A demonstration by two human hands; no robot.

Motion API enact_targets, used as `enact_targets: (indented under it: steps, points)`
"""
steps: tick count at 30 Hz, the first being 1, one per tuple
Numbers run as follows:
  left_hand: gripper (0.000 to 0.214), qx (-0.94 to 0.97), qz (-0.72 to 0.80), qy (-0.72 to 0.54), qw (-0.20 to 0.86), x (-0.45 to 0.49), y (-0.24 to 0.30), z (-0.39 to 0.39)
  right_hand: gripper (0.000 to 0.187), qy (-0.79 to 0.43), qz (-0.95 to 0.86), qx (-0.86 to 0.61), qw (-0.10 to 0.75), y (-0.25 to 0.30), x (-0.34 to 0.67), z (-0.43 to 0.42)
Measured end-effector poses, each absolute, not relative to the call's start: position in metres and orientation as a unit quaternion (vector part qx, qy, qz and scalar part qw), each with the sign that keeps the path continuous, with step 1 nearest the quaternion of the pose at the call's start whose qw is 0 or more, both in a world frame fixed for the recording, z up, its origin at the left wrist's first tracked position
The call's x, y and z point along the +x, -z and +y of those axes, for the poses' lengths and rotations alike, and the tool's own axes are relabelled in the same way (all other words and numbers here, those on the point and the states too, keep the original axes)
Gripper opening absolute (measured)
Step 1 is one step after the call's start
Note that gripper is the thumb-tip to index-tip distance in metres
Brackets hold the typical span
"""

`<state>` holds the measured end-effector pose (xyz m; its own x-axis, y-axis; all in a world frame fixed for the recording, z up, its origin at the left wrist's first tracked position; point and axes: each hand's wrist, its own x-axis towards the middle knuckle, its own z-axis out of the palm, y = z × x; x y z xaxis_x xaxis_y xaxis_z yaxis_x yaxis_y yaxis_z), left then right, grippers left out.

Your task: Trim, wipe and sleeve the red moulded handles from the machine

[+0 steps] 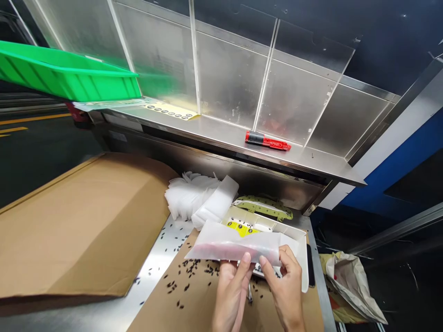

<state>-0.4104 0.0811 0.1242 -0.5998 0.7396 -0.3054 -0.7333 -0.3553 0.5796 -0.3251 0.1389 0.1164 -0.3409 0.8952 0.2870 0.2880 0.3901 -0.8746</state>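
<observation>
A translucent white foam pouch [238, 244] is held up over the white tray, with something pinkish-red showing faintly through it. My left hand [232, 290] pinches its lower edge between thumb and fingers. My right hand [287, 281] grips the right end, thumb in front and fingers behind. Beneath and behind the pouch lies the white tray [304, 265], holding a yellow strip [242, 228] with round black marks and some small black pieces. A pile of similar white foam pouches [194, 196] stands behind, to the left. Many small black pieces [190, 267] are scattered over the brown cardboard [194, 309].
On the left is a large cardboard box [93, 221]. A red-and-black marker-like tool [266, 140] and a yellow label sheet [169, 110] lie on the metal ledge [221, 131], near a green bin [97, 83]. A green strap-like item [263, 206] is behind the tray; an open sack [353, 281] stands right.
</observation>
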Motion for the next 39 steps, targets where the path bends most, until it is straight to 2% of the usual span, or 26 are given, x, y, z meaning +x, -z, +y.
enact_targets:
  steps: [8,15,22,24,29,33,39]
  points:
    - [0.09,0.032,0.348,-0.824,0.445,-0.408,-0.127,0.081,0.031,-0.506,-0.67,-0.366,0.401,-0.123,-0.323,0.143]
    - [0.099,0.092,0.415,-0.811,0.402,-0.41,-0.105,0.08,0.034,-0.632,-0.594,-0.31,0.389,-0.114,-0.323,0.151]
    - [0.09,0.141,0.438,-0.8,0.385,-0.414,-0.099,0.079,0.024,-0.767,-0.407,-0.305,0.391,-0.117,-0.325,0.147]
    - [0.083,0.158,0.447,-0.795,0.378,-0.418,-0.102,0.078,0.026,-0.797,-0.353,-0.307,0.381,-0.114,-0.325,0.149]
    - [0.06,0.251,0.425,-0.768,0.409,-0.44,-0.118,0.078,0.038,-0.89,-0.198,-0.289,0.291,-0.103,-0.326,0.157]
    - [0.062,0.317,0.427,-0.736,0.42,-0.453,-0.119,0.082,0.043,-0.945,-0.093,-0.244,0.196,-0.104,-0.33,0.153]
    - [0.065,0.326,0.435,-0.707,0.453,-0.444,-0.106,0.09,0.022,-0.968,-0.024,-0.198,0.154,-0.106,-0.329,0.145]
